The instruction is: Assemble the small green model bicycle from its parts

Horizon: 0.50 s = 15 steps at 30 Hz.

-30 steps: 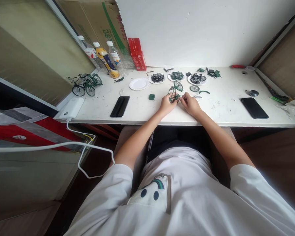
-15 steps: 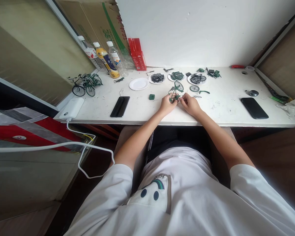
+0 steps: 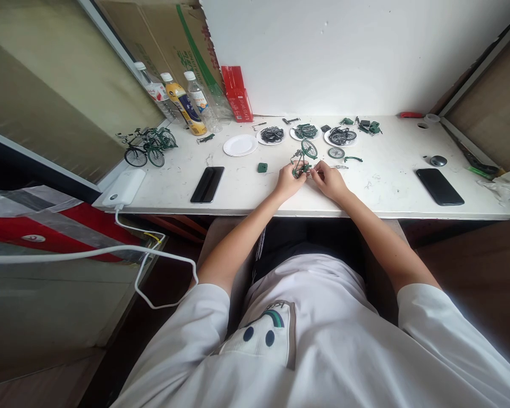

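My left hand (image 3: 290,181) is closed around a partly built green model bicycle (image 3: 301,158), tilted with its one visible wheel (image 3: 309,149) pointing away from me. Beside it, my right hand (image 3: 329,180) pinches at the bicycle's near end; whatever lies between thumb and finger is too small to make out. Just beyond the right hand lie a loose wheel (image 3: 336,153) and a curved green part (image 3: 354,159). A small green block (image 3: 262,168) rests to the left of my hands.
Paper plates of bicycle parts (image 3: 272,135) stand behind my hands, beside a bare plate (image 3: 240,145). Finished model bicycles (image 3: 147,147) stand far left near bottles (image 3: 186,105). Phones lie left (image 3: 208,184) and right (image 3: 440,187). A white cable (image 3: 89,253) crosses at lower left.
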### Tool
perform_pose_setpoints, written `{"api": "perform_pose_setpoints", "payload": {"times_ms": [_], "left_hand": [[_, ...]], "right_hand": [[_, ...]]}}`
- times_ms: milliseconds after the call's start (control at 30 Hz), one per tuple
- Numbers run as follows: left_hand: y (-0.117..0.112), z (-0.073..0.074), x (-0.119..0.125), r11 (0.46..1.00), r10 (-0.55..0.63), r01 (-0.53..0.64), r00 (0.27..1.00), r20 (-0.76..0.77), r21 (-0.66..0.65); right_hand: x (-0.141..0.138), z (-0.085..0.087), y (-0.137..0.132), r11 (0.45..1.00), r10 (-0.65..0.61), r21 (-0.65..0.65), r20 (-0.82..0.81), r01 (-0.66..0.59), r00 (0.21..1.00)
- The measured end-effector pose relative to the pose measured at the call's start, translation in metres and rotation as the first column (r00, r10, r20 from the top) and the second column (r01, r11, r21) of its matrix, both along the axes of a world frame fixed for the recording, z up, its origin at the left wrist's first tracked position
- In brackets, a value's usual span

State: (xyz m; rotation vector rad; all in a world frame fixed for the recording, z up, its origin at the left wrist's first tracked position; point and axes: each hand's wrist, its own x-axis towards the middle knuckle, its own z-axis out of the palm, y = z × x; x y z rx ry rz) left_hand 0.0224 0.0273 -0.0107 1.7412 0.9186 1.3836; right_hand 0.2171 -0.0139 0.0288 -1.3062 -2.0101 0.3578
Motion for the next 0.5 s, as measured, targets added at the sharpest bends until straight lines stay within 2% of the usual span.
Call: {"api": "perform_pose_setpoints", "payload": {"times_ms": [500], "left_hand": [[-0.0035, 0.0046, 0.0002, 1.0, 0.019, -0.019, 0.999, 0.038, 0.002]], "right_hand": [[-0.0018, 0.0063, -0.0072, 0.998, 0.056, -0.019, -0.057, -0.058, 0.997]]}}
